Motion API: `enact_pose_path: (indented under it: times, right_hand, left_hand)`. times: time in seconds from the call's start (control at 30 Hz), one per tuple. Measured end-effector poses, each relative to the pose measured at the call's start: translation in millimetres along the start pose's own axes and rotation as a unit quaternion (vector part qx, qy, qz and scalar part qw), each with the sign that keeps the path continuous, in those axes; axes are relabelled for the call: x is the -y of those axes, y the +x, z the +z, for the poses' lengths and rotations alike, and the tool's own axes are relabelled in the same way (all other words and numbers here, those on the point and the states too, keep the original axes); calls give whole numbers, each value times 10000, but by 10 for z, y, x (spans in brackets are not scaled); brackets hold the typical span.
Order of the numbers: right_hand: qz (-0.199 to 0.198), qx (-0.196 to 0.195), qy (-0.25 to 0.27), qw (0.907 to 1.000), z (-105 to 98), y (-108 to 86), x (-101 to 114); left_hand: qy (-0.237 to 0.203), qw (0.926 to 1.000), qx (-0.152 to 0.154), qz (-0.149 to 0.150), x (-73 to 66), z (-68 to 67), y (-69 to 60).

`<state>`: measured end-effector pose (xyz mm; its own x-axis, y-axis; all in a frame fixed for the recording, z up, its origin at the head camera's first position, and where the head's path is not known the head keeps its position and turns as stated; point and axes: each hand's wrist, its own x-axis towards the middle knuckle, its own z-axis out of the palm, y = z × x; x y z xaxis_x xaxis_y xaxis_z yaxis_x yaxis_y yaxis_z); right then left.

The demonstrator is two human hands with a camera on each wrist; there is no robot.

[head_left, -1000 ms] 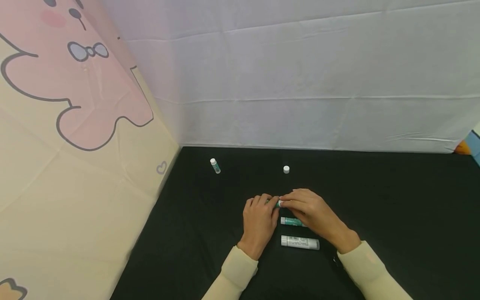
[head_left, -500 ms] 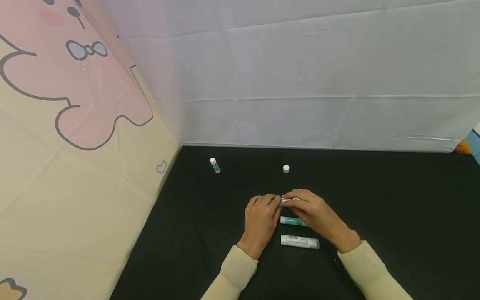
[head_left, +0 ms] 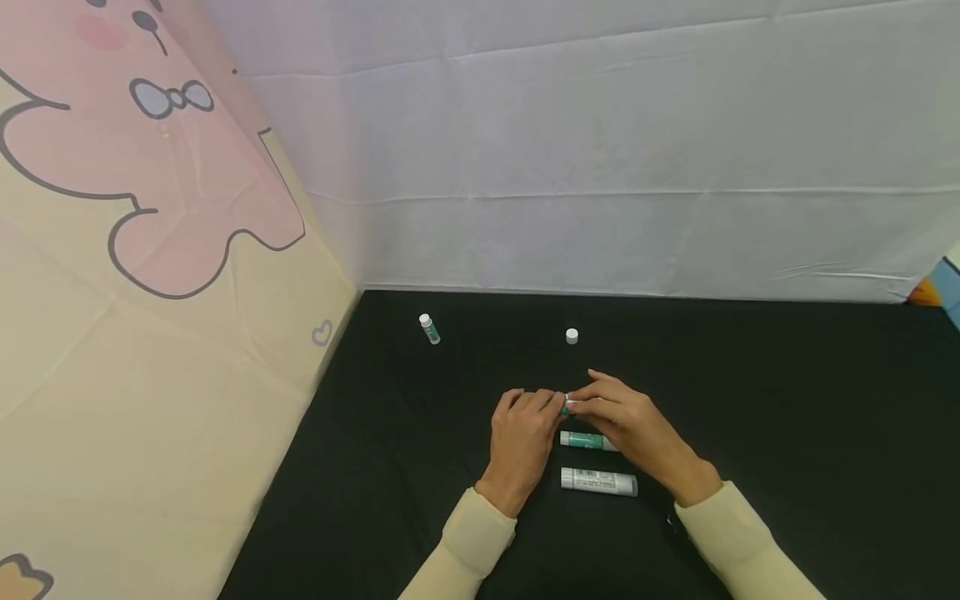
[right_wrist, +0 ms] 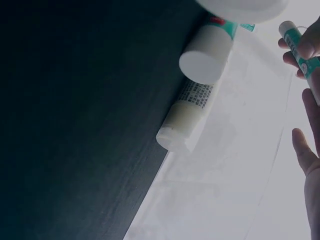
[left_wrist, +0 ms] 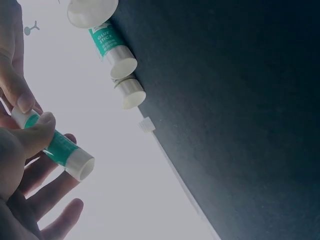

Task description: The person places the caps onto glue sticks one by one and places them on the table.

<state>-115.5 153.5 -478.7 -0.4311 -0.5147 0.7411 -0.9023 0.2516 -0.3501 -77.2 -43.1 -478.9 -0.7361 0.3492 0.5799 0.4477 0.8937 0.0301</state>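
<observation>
Between both hands is a slim green-and-white glue stick [left_wrist: 62, 149], raised off the table. My left hand [head_left: 521, 442] grips its body, thumb on the green label in the left wrist view. My right hand [head_left: 633, 421] pinches the other end with thumb and fingertips, its remaining fingers extended. Just below the hands lies a second green glue stick [head_left: 585, 441], its right end partly covered by the right hand. Nearer the front lies a larger white-and-grey tube [head_left: 598, 482]. In the head view the held stick is mostly hidden by the fingers.
A small white cap [head_left: 572, 336] stands behind the hands. Farther left, near the back corner of the black table [head_left: 787, 400], is another small green glue stick [head_left: 430, 329]. A pale cloth wall [head_left: 600, 150] rises at the back, a printed one at the left.
Both hands have shifted slightly to the right with the glue stick between them. Less of it shows in the head view, and one right finger has lifted. The things on the table keep their places.
</observation>
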Motion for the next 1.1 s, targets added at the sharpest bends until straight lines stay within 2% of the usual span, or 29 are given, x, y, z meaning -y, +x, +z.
enact_pose_path:
  times: [0.13, 0.4, 0.53, 0.73, 0.83, 0.97, 1.1]
  right_hand:
    - [44, -59, 157, 9998, -3, 3, 1]
    - [235, -244, 573, 9978, 1, 1, 4]
    - [356, -280, 786, 9959, -4, 4, 10]
    - [742, -165, 844, 9935, -33, 24, 61]
    - [852, -243, 874, 9922, -31, 41, 73]
    - [729, -421, 887, 9925, -17, 54, 63]
    - [523, -555, 885, 9932, -5, 45, 37]
  left_hand:
    - [21, 10000, -44, 47, -12, -17, 15]
    - [289, 9986, -375, 228, -40, -23, 52]
    - [386, 9981, -398, 278, -49, -24, 50]
    - [257, 9980, -479, 328, -60, -43, 39]
    - [231, 9975, -577, 331, -73, -54, 43]
    - [106, 9978, -586, 279, -82, -47, 44]
    - [-337, 9988, -343, 72, -66, -45, 62]
